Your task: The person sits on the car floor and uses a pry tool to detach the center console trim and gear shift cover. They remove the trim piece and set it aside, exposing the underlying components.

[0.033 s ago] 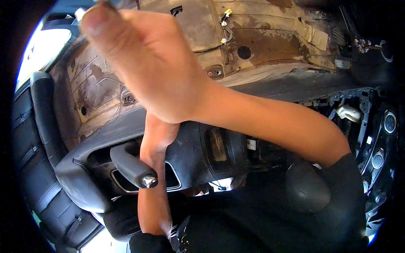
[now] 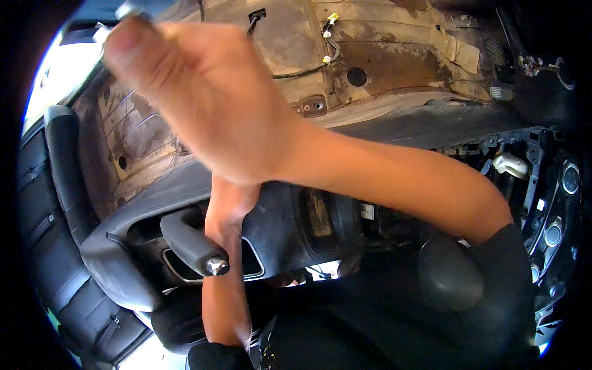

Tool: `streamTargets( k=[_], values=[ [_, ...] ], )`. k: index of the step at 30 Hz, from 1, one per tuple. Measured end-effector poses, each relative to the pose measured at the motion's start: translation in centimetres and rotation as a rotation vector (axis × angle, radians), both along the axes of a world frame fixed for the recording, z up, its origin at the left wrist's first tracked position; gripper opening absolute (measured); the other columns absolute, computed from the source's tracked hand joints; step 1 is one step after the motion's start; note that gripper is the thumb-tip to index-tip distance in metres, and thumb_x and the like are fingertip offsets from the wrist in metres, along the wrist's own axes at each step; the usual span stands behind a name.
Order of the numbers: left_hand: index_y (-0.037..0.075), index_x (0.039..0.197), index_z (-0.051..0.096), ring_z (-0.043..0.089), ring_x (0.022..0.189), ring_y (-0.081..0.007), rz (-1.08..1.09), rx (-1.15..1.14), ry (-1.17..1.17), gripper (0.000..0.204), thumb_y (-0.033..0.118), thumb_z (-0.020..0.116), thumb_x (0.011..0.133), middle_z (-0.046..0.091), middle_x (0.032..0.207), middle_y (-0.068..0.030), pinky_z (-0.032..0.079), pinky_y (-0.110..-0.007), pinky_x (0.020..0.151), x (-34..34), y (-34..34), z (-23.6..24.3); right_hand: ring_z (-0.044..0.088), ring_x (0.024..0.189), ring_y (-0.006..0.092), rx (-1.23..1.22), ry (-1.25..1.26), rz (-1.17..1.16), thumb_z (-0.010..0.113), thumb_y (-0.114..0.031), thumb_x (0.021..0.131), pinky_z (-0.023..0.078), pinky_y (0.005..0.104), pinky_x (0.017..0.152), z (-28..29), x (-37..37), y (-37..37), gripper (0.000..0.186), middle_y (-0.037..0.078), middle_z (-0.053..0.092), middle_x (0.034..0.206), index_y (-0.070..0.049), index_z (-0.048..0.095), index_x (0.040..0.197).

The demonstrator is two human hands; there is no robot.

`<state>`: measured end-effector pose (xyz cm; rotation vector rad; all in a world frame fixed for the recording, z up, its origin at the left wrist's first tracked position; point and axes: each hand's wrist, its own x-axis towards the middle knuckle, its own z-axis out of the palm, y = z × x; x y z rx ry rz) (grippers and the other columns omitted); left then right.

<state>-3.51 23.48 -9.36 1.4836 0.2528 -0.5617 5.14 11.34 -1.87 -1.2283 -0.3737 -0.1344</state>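
My right hand [image 2: 216, 105] is raised across the upper left, its thumb toward the upper-left edge and its fingers curled out of sight. Past the thumb tip shows a small, blurred, whitish metallic end [image 2: 126, 11]; the rest of that thing is hidden in the fist. My left forearm rises from the lower edge, and only the base of my left hand [image 2: 233, 196] shows, under the right one. Its fingers are covered. Beside the left wrist is a black handbrake lever [image 2: 191, 243] with a chrome button, standing over the black centre console [image 2: 280, 216].
Beyond the console lies a bare, stained brown car floor [image 2: 394, 65] with a cable and yellow-and-white connectors [image 2: 333, 18]. A black rear seat [image 2: 58, 228] is at left. To the right are a rounded black knob [image 2: 453, 274] and an opened dashboard with round dials [image 2: 553, 234].
My right hand has shifted slightly left and down, with the whitish end moving left too. The left forearm stays almost where it was.
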Motion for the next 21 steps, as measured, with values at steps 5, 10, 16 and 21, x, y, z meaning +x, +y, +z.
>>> streamTargets(
  k=[5,10,16,21],
  values=[
    [0.000,0.117,0.053,0.052,0.098,-0.0185,-0.027,0.128,-0.088,0.029,0.011,0.060,0.091,0.055,0.112,-0.0090,0.043,-0.033,0.084,-1.3,0.1,1.1,0.059,0.054,0.0355,0.039,-0.068,0.073,0.047,-0.057,0.098,0.044,0.0450,0.051,0.7,-2.0,-0.1,0.065,0.019,0.053,0.056,-0.001,0.057,0.066],
    [0.003,0.101,0.058,0.054,0.079,-0.0164,-0.093,0.210,-0.160,0.014,0.014,0.055,0.093,0.057,0.093,-0.0054,0.045,-0.032,0.068,1.5,-0.7,1.3,0.058,0.053,0.0353,-0.032,-0.060,-0.057,0.041,-0.061,0.098,0.042,0.0471,0.052,-0.4,0.3,0.7,0.073,0.020,0.051,0.053,0.001,0.055,0.060],
    [0.012,0.073,0.045,0.033,0.050,-0.0101,0.127,-0.245,0.145,0.019,0.012,0.054,0.089,0.039,0.060,0.0028,0.026,-0.028,0.047,4.3,-3.6,2.2,0.056,0.050,0.0231,0.056,0.101,-0.199,0.041,-0.054,0.101,0.041,0.0448,0.050,-3.7,5.8,2.1,0.065,0.009,0.055,0.058,0.001,0.056,0.071],
    [0.016,0.069,0.040,0.026,0.047,-0.0078,0.127,-0.199,0.369,0.024,0.013,0.054,0.089,0.031,0.057,0.0066,0.020,-0.027,0.045,5.3,-3.8,1.9,0.029,0.041,0.0093,0.228,0.780,0.157,0.038,-0.058,0.102,0.025,0.0285,0.039,-7.1,6.0,0.6,0.054,-0.005,0.032,0.054,-0.013,0.044,0.073]
  ],
)
